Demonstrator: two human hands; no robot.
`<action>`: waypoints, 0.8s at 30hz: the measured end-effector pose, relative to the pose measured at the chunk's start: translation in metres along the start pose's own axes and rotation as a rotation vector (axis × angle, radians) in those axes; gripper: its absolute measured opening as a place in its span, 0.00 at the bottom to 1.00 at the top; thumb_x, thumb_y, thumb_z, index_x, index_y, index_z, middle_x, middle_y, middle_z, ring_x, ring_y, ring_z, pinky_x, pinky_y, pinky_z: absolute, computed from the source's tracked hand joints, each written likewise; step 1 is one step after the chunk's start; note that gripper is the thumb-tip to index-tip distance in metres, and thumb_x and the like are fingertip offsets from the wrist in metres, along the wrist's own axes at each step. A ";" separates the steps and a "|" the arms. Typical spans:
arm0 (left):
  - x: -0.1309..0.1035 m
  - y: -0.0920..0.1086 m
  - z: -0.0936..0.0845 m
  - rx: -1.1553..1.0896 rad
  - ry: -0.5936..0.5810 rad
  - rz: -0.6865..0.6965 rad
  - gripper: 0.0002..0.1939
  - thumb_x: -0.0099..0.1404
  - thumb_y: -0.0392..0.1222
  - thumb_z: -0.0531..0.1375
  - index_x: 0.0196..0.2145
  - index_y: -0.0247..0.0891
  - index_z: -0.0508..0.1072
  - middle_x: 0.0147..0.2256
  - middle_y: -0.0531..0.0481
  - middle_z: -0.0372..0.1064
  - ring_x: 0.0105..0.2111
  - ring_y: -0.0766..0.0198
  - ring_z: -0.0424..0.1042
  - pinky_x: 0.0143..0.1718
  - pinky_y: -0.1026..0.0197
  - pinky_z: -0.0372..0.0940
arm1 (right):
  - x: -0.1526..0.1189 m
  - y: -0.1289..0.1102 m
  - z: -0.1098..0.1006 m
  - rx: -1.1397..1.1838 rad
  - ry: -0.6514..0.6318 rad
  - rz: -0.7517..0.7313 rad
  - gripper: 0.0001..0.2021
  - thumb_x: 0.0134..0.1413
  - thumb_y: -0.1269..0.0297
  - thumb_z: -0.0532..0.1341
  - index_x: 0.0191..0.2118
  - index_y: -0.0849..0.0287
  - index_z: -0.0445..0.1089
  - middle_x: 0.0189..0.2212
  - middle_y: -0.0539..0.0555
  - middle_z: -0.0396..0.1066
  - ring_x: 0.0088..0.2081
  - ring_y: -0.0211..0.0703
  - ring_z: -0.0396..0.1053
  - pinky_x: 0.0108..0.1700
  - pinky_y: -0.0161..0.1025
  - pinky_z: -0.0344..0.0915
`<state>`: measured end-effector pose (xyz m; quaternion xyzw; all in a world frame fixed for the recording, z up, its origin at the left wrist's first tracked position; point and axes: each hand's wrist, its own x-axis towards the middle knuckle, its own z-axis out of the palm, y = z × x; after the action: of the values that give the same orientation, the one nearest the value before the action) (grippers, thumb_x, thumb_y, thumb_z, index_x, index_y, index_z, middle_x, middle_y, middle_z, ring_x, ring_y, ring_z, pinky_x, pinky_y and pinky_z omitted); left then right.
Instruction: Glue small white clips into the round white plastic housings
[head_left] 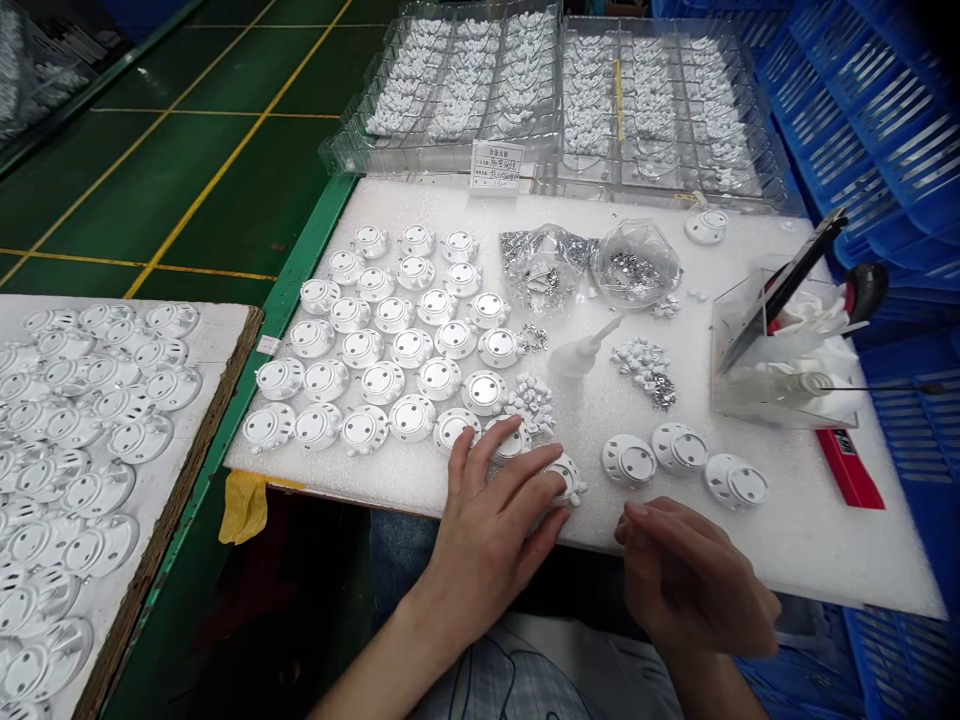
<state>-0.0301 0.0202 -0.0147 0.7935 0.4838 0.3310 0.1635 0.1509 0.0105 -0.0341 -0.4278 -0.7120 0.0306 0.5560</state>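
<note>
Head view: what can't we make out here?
- Right hand, head view: its own curled fingers hide whether it holds a small part.
- White disc by the left hand, head view: partly covered by the fingers.
- Label card, head view: handwriting too small and blurred to read reliably.
- Bagged metal bits, head view: too small, shiny film over them.
- Leftmost white parts, head view: cut off by the left edge.

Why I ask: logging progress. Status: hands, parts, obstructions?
Left hand spread at white disc-shaped parts. Right hand pinched, contents unclear. Squeeze bottle beyond, apart from both.
</note>
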 end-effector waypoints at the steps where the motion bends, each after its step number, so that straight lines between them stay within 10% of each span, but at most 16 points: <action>1: 0.000 0.000 0.000 -0.002 0.002 0.000 0.06 0.71 0.33 0.62 0.44 0.42 0.72 0.50 0.49 0.81 0.63 0.48 0.67 0.68 0.40 0.50 | 0.000 0.000 0.000 0.000 0.002 -0.001 0.25 0.52 0.87 0.63 0.55 0.60 0.74 0.25 0.47 0.73 0.23 0.37 0.71 0.22 0.35 0.70; 24: -0.001 -0.001 0.001 -0.009 0.006 -0.007 0.05 0.71 0.34 0.63 0.42 0.42 0.71 0.51 0.51 0.81 0.62 0.49 0.67 0.69 0.42 0.48 | -0.002 0.002 0.000 0.023 -0.002 -0.006 0.27 0.52 0.87 0.63 0.57 0.61 0.73 0.26 0.48 0.73 0.24 0.37 0.71 0.22 0.36 0.70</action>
<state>-0.0300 0.0201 -0.0165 0.7899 0.4858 0.3351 0.1666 0.1517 0.0102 -0.0366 -0.4193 -0.7134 0.0375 0.5602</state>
